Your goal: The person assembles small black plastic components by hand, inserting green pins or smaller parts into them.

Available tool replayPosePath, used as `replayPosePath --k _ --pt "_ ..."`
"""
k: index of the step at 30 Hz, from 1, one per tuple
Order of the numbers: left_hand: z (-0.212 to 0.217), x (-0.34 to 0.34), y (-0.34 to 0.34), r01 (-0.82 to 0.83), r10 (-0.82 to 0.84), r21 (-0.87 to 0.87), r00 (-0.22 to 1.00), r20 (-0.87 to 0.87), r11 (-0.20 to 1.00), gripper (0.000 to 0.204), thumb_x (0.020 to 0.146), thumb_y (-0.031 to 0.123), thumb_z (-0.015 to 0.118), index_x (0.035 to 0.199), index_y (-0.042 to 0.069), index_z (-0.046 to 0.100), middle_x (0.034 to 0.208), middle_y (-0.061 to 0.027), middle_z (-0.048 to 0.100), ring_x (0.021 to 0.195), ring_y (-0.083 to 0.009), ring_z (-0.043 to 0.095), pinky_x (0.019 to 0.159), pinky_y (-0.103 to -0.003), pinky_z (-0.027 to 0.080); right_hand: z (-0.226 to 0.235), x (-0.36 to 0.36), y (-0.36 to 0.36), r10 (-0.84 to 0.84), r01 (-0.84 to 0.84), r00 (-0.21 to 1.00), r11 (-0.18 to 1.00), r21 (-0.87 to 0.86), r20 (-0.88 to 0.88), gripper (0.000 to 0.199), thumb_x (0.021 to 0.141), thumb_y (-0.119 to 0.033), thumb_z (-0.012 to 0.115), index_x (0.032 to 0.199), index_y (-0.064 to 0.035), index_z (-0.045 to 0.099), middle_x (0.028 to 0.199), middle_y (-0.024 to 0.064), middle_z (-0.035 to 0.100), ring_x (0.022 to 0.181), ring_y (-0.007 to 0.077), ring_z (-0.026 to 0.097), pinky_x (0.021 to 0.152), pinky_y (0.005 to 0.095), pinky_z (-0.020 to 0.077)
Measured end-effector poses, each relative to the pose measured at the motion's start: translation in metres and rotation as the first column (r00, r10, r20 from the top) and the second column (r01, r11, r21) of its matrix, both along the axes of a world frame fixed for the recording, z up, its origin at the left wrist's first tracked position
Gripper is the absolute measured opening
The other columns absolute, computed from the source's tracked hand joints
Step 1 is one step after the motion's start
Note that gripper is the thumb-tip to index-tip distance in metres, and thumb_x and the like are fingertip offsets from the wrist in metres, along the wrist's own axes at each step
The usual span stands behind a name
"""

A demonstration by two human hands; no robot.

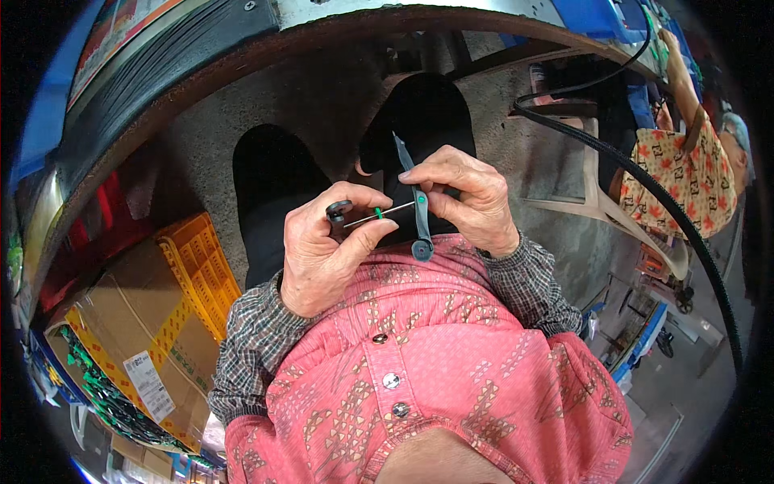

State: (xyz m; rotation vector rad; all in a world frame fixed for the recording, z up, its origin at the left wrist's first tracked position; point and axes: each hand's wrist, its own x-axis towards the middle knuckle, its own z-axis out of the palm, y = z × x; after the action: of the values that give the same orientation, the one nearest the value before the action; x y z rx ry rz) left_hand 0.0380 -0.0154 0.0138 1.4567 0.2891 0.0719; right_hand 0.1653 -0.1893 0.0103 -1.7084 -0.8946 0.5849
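Both hands meet above my lap. My left hand [326, 242] pinches a small green piece [378, 213] between thumb and fingertips; it sits on a thin metal rod [397, 210]. A black ring-shaped part [339, 211] shows against the fingers of that hand. My right hand [472, 198] grips a long grey plastic piece [422, 218] by its middle, fingers closed. One end of this piece is pointed, the other is round, and a green spot marks its side. The rod's right end meets the grey piece; whether it passes through cannot be made out.
A table edge [193, 77] curves across the far side. At left stand a cardboard box [149, 302] with green and black parts and an orange crate [201, 266]. A black hose [645, 173] runs down the right, near a light-coloured chair [597, 202] and another person [677, 177].
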Motion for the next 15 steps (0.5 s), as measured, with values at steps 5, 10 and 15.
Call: replayPosePath --k 5,10,15 --pt "-0.0059 -0.0036 -0.0013 -0.003 0.004 -0.017 0.999 0.032 1.0 0.019 0.081 0.006 0.072 0.096 -0.001 0.064 0.085 -0.0034 0.063 0.073 -0.0071 0.058 0.065 -0.021 0.046 -0.0045 0.0 -0.0012 0.027 -0.027 1.0 1.0 0.011 -0.011 0.031 0.074 0.01 0.062 0.102 -0.0025 0.068 0.087 0.0053 0.062 0.076 0.0123 0.057 0.066 0.0238 0.0465" --pt "-0.0061 -0.0033 0.0002 0.008 -0.021 0.135 0.996 0.091 0.991 0.019 0.078 0.003 0.073 0.094 0.0 0.064 0.085 -0.0061 0.064 0.075 -0.0098 0.061 0.067 -0.022 0.048 -0.0059 0.0001 -0.0007 0.048 -0.049 0.998 0.998 0.029 0.044 0.031 0.074 0.01 0.062 0.102 -0.0023 0.068 0.086 0.0055 0.063 0.077 0.0133 0.058 0.068 0.0244 0.047" --pt "-0.0101 -0.0034 -0.0002 -0.016 -0.026 0.232 0.984 0.174 0.973 0.02 0.076 0.004 0.074 0.092 0.0 0.064 0.085 -0.0084 0.065 0.075 -0.0132 0.062 0.067 -0.024 0.048 -0.0065 -0.0035 -0.0004 0.023 -0.022 0.999 1.0 0.006 -0.046 0.028 0.072 0.007 0.063 0.1 0.0024 0.067 0.085 0.0075 0.064 0.072 0.0097 0.056 0.06 0.0206 0.045"
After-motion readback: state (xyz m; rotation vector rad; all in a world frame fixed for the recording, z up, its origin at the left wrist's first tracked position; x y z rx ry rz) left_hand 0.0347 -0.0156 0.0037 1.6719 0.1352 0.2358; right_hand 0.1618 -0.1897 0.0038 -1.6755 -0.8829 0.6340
